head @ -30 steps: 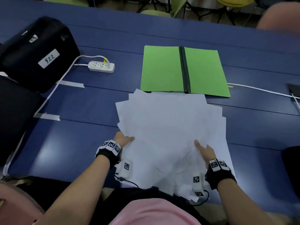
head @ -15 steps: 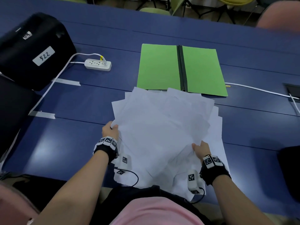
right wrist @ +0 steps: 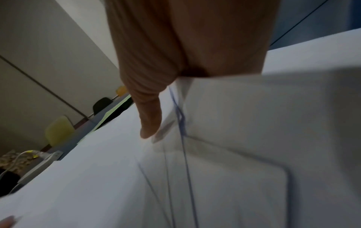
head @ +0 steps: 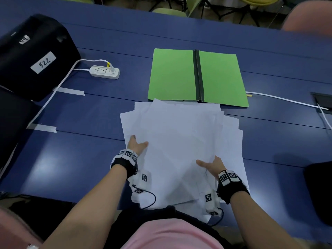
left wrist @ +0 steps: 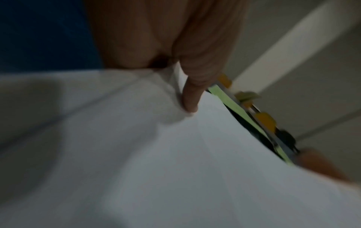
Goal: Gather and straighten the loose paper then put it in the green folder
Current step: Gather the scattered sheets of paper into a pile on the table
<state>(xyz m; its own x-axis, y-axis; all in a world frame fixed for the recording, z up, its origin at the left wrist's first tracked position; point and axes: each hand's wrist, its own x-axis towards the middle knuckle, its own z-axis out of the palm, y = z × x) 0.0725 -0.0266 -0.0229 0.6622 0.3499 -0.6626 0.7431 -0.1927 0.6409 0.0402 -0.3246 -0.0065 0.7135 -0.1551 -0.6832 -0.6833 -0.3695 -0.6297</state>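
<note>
A fanned pile of loose white paper [head: 179, 141] lies on the blue table [head: 71, 168], its near edge hanging over the table's front. Just beyond it the green folder [head: 172, 74] lies open and flat, with a black spine. My left hand [head: 137, 146] holds the pile's left side, thumb [left wrist: 190, 98] on top and fingers hidden under the sheets [left wrist: 175, 169]. On the right side, my right hand [head: 212, 165] pinches the paper [right wrist: 234, 154] the same way, thumb [right wrist: 150, 123] above.
A black bag labelled 522 [head: 36, 56] sits far left, with a white power strip [head: 105, 71] and taped cable beside it. A white cable [head: 283, 99] runs right of the folder to a table hatch [head: 323, 101]. A black object [head: 319, 191] lies at the right edge.
Both hands have drawn the sheets together, so the pile is narrower and its far edge sits squarer to the folder. My right hand has shifted inward and my left slightly farther up the pile.
</note>
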